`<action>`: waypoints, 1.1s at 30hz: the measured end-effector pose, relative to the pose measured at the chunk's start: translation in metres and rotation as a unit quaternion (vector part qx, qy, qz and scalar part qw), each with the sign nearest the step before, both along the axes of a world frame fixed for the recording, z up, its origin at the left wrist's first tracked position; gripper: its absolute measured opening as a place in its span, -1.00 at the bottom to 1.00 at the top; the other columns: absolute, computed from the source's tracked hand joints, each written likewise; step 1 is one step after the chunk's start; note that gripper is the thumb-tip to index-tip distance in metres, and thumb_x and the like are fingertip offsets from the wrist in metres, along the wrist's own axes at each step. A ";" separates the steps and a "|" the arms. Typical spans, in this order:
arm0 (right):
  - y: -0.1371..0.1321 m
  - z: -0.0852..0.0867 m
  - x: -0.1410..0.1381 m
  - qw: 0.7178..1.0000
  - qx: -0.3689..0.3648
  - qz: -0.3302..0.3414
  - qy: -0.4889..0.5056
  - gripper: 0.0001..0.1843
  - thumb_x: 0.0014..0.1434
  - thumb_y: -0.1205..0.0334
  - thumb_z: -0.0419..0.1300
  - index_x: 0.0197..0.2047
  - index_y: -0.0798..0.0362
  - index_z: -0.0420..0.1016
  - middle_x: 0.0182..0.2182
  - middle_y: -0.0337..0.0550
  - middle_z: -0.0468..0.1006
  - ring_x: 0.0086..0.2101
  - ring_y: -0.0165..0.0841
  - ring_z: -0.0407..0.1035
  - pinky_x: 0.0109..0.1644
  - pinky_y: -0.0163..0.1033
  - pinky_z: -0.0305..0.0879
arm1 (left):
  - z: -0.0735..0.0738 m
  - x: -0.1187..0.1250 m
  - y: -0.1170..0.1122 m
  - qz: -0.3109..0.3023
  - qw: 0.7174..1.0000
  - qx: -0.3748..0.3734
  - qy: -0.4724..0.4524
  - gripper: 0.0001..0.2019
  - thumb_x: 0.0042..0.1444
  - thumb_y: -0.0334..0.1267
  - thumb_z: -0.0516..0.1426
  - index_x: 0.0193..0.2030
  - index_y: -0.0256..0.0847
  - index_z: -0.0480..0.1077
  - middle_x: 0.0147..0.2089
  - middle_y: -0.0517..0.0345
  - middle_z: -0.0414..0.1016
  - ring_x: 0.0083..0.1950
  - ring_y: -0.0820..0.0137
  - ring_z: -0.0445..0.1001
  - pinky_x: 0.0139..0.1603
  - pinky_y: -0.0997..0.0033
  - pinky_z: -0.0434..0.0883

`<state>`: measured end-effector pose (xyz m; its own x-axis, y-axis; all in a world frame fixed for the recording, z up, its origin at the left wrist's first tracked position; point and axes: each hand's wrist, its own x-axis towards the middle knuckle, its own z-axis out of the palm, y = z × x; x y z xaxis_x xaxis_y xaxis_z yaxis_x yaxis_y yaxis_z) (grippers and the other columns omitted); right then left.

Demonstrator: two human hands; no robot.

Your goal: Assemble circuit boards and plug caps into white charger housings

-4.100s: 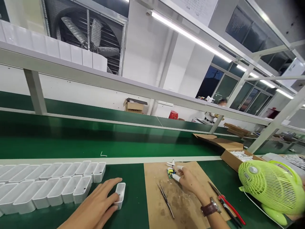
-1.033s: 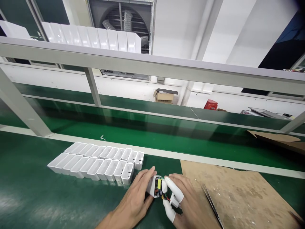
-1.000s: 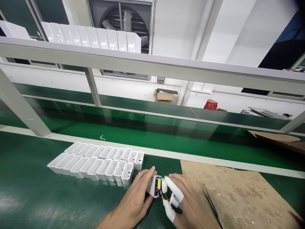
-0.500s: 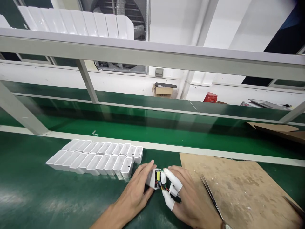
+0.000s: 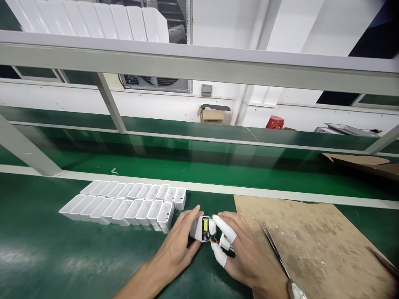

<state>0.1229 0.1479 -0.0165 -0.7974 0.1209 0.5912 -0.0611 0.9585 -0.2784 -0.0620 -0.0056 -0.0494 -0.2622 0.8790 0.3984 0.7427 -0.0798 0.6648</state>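
My left hand (image 5: 177,236) is closed around a small white plastic housing (image 5: 196,229), lying on its side with its opening towards the right. Inside the opening shows a circuit board (image 5: 205,225) with a yellow component and several coloured wires. My right hand (image 5: 241,245), white finger covers on thumb and index finger, grips a small white plastic part (image 5: 225,241) beside the opening. Thin wires run between this part and the board. Part of it is hidden by the fingers. Left of my hands stand two rows of white open housings (image 5: 135,211).
A stained cardboard sheet (image 5: 311,236) covers the bench at right. Tweezers (image 5: 276,248) lie on it, and another dark pointed tool (image 5: 382,261) sits at its right edge. Beyond a pale rail runs a green belt (image 5: 218,168). A shelf beam (image 5: 199,62) crosses above.
The view has shifted slightly. The board's opening now faces a little more upward, and my right fingers have shifted slightly around the white part. Both hands keep their hold.
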 end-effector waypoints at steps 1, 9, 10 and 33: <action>0.000 0.000 0.000 1.000 -0.002 0.001 0.000 -0.25 0.31 0.46 0.13 0.53 0.09 0.10 0.18 0.12 0.53 0.22 -0.07 0.39 0.26 0.09 0.51 | 0.000 0.001 0.000 -0.001 1.000 0.000 0.000 -0.23 0.40 -0.44 0.08 0.60 0.09 -0.17 0.36 -0.11 0.36 0.42 0.11 0.34 0.42 -0.07 0.47; -0.001 -0.005 -0.002 0.998 -0.053 0.028 -0.024 -0.23 0.34 0.35 0.24 0.53 -0.02 0.10 0.17 0.08 0.53 0.16 -0.04 0.43 0.22 0.14 0.52 | -0.004 0.004 -0.006 -0.032 0.999 -0.035 -0.011 -0.22 0.43 -0.37 0.06 0.61 0.20 -0.26 0.45 -0.04 0.34 0.48 0.09 0.33 0.48 -0.22 0.39; -0.001 -0.007 -0.002 0.996 -0.079 0.031 -0.021 -0.22 0.33 0.30 0.31 0.51 -0.05 0.12 0.16 0.06 0.54 0.15 -0.04 0.44 0.21 0.12 0.54 | -0.005 0.004 -0.007 -0.041 0.997 -0.056 -0.032 -0.22 0.45 -0.32 0.06 0.61 0.22 -0.31 0.50 -0.02 0.30 0.50 0.10 0.31 0.51 -0.23 0.35; 0.002 -0.025 -0.011 0.992 -0.104 0.042 0.053 -0.47 0.40 0.47 0.14 0.36 -0.08 0.37 0.14 0.06 0.57 0.02 -0.23 0.61 0.08 -0.24 0.62 | 0.009 0.015 -0.012 -0.012 0.987 -0.019 -0.158 -0.09 0.44 -0.23 0.03 0.59 0.23 -0.64 0.68 0.05 -0.15 0.67 0.15 -0.06 0.61 -0.28 0.04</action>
